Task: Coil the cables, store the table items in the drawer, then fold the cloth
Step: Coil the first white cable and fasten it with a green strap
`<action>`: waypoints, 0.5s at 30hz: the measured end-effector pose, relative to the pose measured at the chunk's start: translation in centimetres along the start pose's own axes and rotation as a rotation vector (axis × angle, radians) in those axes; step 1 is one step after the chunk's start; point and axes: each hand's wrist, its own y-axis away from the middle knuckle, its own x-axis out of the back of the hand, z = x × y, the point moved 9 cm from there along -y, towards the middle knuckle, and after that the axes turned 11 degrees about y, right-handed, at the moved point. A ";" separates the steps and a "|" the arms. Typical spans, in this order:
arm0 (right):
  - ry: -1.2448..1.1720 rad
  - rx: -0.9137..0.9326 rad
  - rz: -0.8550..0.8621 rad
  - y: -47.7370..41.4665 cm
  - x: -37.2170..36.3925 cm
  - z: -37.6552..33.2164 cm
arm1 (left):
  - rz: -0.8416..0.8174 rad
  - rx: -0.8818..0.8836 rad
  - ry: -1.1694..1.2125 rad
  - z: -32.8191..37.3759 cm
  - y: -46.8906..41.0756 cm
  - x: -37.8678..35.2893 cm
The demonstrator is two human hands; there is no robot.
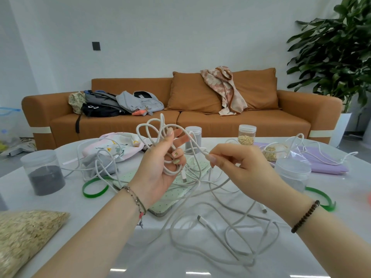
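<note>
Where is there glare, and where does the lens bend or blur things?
Head view: glare patches on the glossy table near the bottom edge; the wide lens bows the sofa; the grain bag at lower left looks soft; left hand, right hand and cable are sharp.

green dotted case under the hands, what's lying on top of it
Loose white cables trail across the green dotted case. The left hand, holding a bunch of them, hides its middle, so anything lying there cannot be seen.
</note>
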 end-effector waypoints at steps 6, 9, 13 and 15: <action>0.050 0.022 -0.094 0.2 -1.5 0.2 | -0.144 0.035 -0.113 -0.5 0.4 -1.1; 0.109 0.051 -0.134 0.5 -2.4 0.2 | -0.193 0.054 -0.182 -1.0 0.7 -1.3; 0.125 0.035 -0.173 0.5 -2.8 0.2 | -0.220 0.039 -0.138 -0.9 0.6 -1.8; 0.113 0.016 -0.190 0.6 -2.7 0.4 | -0.190 0.021 -0.056 -0.3 0.4 -1.5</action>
